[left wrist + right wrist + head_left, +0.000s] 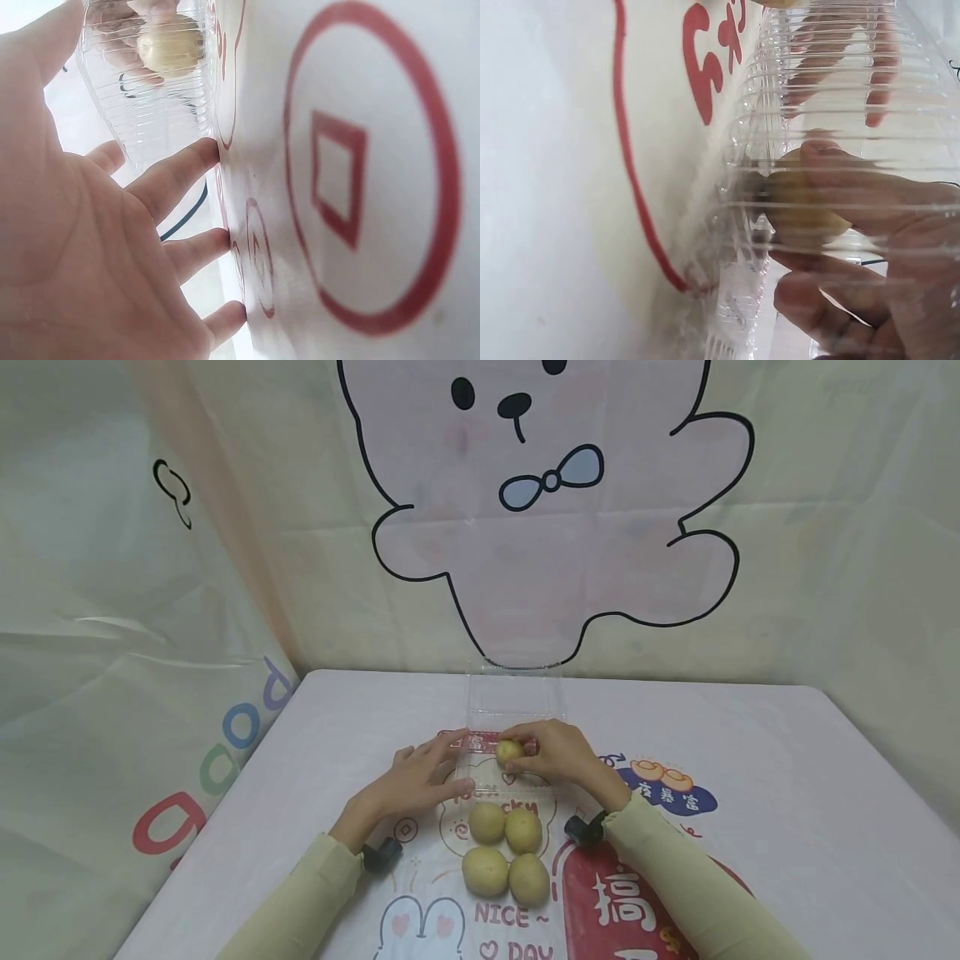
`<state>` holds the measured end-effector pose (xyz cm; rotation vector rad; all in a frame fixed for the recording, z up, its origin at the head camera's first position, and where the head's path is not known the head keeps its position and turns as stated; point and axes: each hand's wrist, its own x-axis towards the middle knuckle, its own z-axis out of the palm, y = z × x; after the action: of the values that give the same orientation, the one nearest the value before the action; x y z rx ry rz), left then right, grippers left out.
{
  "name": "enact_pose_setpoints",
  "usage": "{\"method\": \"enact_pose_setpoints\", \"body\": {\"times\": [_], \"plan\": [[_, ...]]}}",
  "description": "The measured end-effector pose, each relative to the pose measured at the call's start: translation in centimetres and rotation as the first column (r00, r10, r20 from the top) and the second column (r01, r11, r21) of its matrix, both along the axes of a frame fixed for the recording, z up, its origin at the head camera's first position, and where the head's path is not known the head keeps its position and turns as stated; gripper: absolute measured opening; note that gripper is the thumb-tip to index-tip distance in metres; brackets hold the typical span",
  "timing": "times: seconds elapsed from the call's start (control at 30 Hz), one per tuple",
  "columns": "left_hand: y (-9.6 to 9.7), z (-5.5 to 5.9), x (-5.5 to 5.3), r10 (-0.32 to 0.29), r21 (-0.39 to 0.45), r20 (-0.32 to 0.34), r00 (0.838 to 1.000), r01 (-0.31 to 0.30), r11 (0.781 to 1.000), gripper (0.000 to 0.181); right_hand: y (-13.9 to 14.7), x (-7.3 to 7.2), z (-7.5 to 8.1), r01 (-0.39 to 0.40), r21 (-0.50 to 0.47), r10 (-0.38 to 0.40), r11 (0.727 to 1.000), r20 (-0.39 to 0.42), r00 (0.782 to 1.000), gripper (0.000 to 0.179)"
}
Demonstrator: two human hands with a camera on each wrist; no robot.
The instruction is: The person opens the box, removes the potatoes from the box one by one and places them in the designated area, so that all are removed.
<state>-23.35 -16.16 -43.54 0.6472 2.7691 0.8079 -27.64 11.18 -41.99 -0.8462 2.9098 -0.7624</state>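
A clear plastic clamshell box (480,781) lies on the table with its lid (517,695) raised at the far side. Inside it, my right hand (555,752) pinches a small, round, yellow potato-like ball (509,752) between thumb and fingers, seen through the ribbed wall in the right wrist view. My left hand (420,774) is at the box's left side, fingers spread; its fingertips (214,150) rest on the tabletop and its thumb lies along the box. Several similar yellow balls (486,870) sit in a cluster in front of the box.
The white table cover (247,893) carries printed drawings and lettering, including a red panel (592,893) at the right front. Behind the table hangs a curtain (787,610) with a cartoon figure. Black wrist cameras (382,856) are strapped on both wrists.
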Motion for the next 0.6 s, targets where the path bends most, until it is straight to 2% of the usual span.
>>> {"method": "enact_pose_setpoints", "body": {"times": [0.6], "plan": [[0.02, -0.05, -0.07, 0.012, -0.003, 0.01, 1.0, -0.012, 1.0, 0.086, 0.3, -0.08, -0.41, -0.023, -0.058, 0.024, 0.998, 0.013, 1.0, 0.05]]}}
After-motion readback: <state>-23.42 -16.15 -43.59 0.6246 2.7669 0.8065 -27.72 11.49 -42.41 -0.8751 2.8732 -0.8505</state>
